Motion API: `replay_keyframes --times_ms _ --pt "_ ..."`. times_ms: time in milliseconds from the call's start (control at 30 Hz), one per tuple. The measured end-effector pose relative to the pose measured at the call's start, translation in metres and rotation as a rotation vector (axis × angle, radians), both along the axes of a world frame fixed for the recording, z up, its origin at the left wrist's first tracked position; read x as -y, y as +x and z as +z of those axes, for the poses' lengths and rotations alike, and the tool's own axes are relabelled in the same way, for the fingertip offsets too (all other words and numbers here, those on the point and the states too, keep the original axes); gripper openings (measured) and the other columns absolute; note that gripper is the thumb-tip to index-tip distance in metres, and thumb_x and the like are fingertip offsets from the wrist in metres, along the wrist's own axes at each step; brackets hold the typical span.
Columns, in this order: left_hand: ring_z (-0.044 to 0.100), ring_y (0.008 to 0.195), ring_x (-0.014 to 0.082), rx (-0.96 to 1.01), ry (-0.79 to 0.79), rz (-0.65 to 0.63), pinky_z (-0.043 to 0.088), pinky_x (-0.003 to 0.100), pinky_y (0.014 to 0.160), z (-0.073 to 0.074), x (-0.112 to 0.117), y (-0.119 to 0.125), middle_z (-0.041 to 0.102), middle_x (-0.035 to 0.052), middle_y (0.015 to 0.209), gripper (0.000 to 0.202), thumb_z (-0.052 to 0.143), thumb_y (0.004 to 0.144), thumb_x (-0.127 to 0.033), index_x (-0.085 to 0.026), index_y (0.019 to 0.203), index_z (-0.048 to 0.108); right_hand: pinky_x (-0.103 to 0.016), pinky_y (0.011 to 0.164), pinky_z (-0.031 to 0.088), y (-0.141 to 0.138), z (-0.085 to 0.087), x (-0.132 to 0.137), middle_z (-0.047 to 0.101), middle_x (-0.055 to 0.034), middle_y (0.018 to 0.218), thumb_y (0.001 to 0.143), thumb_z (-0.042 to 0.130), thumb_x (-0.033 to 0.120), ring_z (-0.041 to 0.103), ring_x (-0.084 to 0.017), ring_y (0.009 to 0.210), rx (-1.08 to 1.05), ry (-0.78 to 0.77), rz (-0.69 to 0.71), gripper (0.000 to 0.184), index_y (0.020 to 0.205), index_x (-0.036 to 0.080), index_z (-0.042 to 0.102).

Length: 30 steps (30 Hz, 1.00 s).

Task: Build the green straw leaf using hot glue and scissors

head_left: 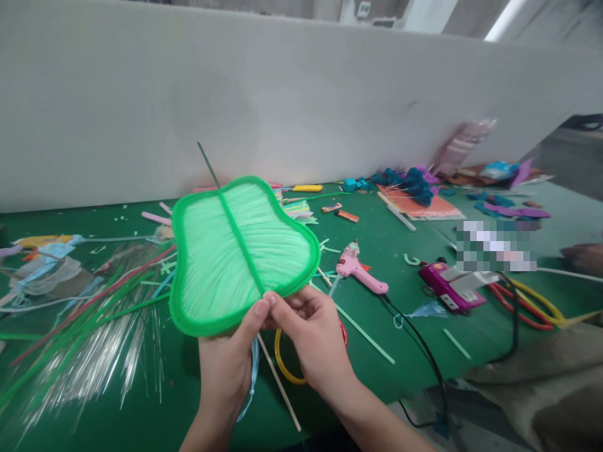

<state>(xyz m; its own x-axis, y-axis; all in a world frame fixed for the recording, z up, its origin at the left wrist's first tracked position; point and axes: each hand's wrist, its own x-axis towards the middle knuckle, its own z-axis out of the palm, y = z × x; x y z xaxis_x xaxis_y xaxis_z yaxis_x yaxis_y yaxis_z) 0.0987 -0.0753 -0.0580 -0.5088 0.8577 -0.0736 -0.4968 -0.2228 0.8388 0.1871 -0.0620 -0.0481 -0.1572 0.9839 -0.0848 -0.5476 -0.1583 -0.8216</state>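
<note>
A green pipe-cleaner fan (207, 254), with a fuzzy bright rim, a paler strand-filled face and a dark green rib down the middle, is raised above the table. A thin green stem sticks out past its far edge. My left hand (228, 358) grips the near edge, thumb on top and the other fingers hidden beneath. Close beside it my right hand (318, 339) pinches the same edge at the base of the rib, the two thumbs touching. A light blue tassel (254, 376) hangs below the hands.
A pink glue gun (360, 270) with a black cord lies right of the fan. Farther right are a magenta power strip (452, 289) and red and yellow rings (537, 301). Clear strands (113, 333) spread at left. A wooden stick (280, 386) lies in front. A white partition (282, 94) stands behind.
</note>
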Motion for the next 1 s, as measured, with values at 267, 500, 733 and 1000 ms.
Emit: replay_keyframes --times_ms 267,500,733,1000 --pt "0.072 0.115 0.0261 0.059 -0.002 -0.049 0.064 0.034 0.09 0.001 -0.005 -0.018 0.077 0.0036 0.125 0.069 0.091 0.065 -0.014 -0.03 0.128 0.069 -0.049 0.087 0.058 0.059 -0.011 0.005 0.072 -0.0129 0.103 0.092 0.064 0.045 0.07 -0.029 0.096 1.087 0.261 0.039 0.033 0.109 0.016 0.068" --pt "0.08 0.088 0.0256 0.174 -0.043 -0.133 0.068 0.041 0.082 0.004 -0.011 -0.02 0.083 0.0045 0.098 0.05 0.088 0.068 -0.015 -0.024 0.115 0.074 -0.049 0.101 0.052 0.069 -0.037 0.024 0.061 -0.0235 0.131 0.084 0.067 0.015 0.061 -0.036 0.121 1.636 0.252 0.267 0.068 0.149 0.008 0.046" --pt "0.08 0.089 0.0238 0.232 -0.025 -0.147 0.066 0.042 0.09 0.01 -0.025 -0.032 0.083 0.0055 0.094 0.034 0.081 0.073 -0.01 -0.019 0.106 0.076 -0.051 0.099 0.049 0.062 -0.029 0.009 0.061 -0.0258 0.126 0.073 0.074 0.026 0.061 -0.04 0.116 1.598 0.131 0.34 0.087 0.151 0.005 0.042" --pt "0.079 0.09 0.0219 0.249 0.074 -0.109 0.064 0.04 0.093 0.015 -0.038 -0.032 0.083 0.0084 0.101 0.041 0.085 0.071 -0.01 -0.017 0.11 0.074 -0.024 0.053 0.045 0.108 -0.037 0.037 0.058 -0.0005 0.083 0.074 0.075 0.051 0.053 -0.013 0.062 0.598 0.0 0.232 0.055 0.118 0.025 0.057"
